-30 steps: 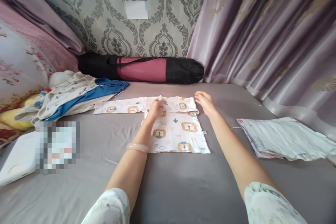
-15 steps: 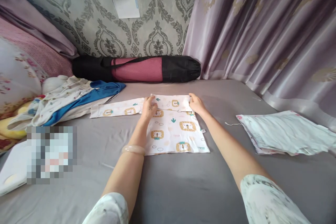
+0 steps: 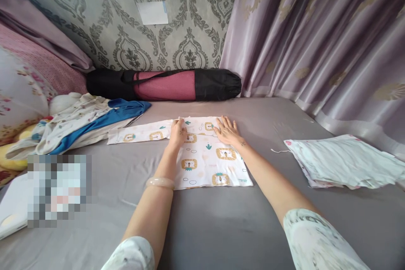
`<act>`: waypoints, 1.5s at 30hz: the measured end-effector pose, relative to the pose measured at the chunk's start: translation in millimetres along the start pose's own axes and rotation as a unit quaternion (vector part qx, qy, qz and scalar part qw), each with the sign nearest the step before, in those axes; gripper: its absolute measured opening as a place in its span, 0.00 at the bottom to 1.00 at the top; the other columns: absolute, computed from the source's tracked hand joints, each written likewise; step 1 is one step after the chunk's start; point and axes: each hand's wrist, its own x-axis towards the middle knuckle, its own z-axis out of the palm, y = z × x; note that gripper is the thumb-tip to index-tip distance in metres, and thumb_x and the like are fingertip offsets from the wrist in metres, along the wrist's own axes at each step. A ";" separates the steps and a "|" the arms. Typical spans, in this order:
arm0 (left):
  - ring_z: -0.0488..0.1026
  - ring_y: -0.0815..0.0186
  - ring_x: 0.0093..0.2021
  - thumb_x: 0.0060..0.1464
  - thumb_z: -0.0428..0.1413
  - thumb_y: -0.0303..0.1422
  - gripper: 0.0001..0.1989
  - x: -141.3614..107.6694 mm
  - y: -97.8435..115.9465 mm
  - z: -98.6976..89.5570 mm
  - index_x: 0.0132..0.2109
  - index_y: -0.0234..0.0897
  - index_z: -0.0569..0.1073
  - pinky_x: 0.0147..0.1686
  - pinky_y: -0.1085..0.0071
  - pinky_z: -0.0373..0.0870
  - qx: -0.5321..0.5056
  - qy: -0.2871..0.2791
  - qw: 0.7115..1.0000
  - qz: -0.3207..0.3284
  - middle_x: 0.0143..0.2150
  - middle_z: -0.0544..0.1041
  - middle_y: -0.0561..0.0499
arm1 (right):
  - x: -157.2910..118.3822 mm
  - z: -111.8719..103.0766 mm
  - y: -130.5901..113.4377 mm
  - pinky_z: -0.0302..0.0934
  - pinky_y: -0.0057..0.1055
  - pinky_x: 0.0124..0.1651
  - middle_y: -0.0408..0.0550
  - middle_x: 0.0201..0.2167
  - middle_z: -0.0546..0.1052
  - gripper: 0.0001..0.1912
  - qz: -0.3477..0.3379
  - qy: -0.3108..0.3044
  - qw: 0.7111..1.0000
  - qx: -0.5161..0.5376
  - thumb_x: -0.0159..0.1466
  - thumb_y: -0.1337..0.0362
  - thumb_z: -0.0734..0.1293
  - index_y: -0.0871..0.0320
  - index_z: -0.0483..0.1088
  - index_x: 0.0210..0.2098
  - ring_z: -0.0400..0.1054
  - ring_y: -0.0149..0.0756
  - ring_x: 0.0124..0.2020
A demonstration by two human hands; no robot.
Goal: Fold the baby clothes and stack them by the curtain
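Note:
A white baby shirt [image 3: 202, 162] printed with yellow lion faces and green leaves lies on the bed. One sleeve [image 3: 142, 132] stretches out flat to the left, while the right side is folded over the top of the body. My left hand [image 3: 179, 133] is closed on the shirt where that sleeve meets the body; its fingertips are partly hidden. Spread fingers of my right hand [image 3: 228, 130] rest flat on the folded upper right part of the shirt.
A grey sheet [image 3: 218, 228] covers the bed. At the back lies a black and pink roll bag [image 3: 164, 84]. To the left are rumpled clothes [image 3: 85, 122] and a white item [image 3: 19, 202] beside a blurred patch. Folded pale clothes [image 3: 344, 162] lie on the right.
My right hand has let go of the shirt's upper right edge, moved slightly left and flattened onto the folded part. My left hand stays at the sleeve's base.

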 end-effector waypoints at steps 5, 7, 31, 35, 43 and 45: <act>0.69 0.56 0.52 0.48 0.49 0.20 0.24 1.5 -3.5 3.2 0.52 0.35 0.70 0.57 0.58 0.64 0.014 0.004 1.000 0.006 0.49 0.69 0.41 | 0.3 -6.2 -3.9 0.26 0.57 0.68 0.53 0.72 0.37 0.36 0.019 -0.040 0.999 0.008 0.69 0.45 0.44 0.56 0.40 0.71 0.28 0.47 0.72; 0.70 0.56 0.52 0.49 0.48 0.20 0.23 1.7 -3.1 3.1 0.53 0.33 0.70 0.57 0.59 0.64 0.031 -0.001 0.999 0.010 0.49 0.69 0.39 | 0.8 -8.5 -4.9 0.27 0.57 0.67 0.52 0.72 0.36 0.36 0.023 -0.051 0.998 0.011 0.69 0.45 0.44 0.56 0.39 0.71 0.28 0.46 0.72; 0.43 0.51 0.71 0.66 0.37 0.40 0.27 -22.4 38.2 8.0 0.69 0.38 0.55 0.67 0.46 0.40 0.251 -0.200 0.947 0.031 0.71 0.52 0.45 | 6.9 3.8 -59.5 0.31 0.59 0.67 0.46 0.72 0.44 0.29 -0.093 -0.024 0.995 0.001 0.70 0.59 0.46 0.49 0.46 0.70 0.32 0.48 0.71; 0.43 0.52 0.71 0.66 0.37 0.40 0.27 -22.1 40.0 7.1 0.69 0.39 0.55 0.67 0.47 0.40 0.249 -0.199 0.948 0.026 0.71 0.52 0.46 | 8.2 3.9 -59.2 0.30 0.58 0.68 0.45 0.72 0.43 0.29 -0.091 -0.029 0.995 -0.004 0.70 0.59 0.46 0.49 0.45 0.70 0.32 0.47 0.71; 0.43 0.53 0.71 0.66 0.36 0.41 0.27 -19.9 42.0 6.6 0.68 0.38 0.57 0.67 0.47 0.41 0.257 -0.136 0.957 0.022 0.71 0.52 0.45 | 10.5 -7.3 -53.8 0.28 0.54 0.68 0.48 0.72 0.41 0.30 -0.077 -0.033 0.996 0.015 0.71 0.56 0.43 0.52 0.44 0.71 0.31 0.43 0.72; 0.41 0.53 0.72 0.67 0.35 0.42 0.28 -19.1 41.9 6.1 0.68 0.37 0.56 0.67 0.48 0.39 0.265 -0.096 0.959 0.015 0.72 0.50 0.45 | 9.1 -9.4 -49.6 0.26 0.54 0.68 0.49 0.72 0.40 0.30 -0.057 0.013 0.998 0.004 0.71 0.55 0.43 0.54 0.43 0.71 0.30 0.43 0.72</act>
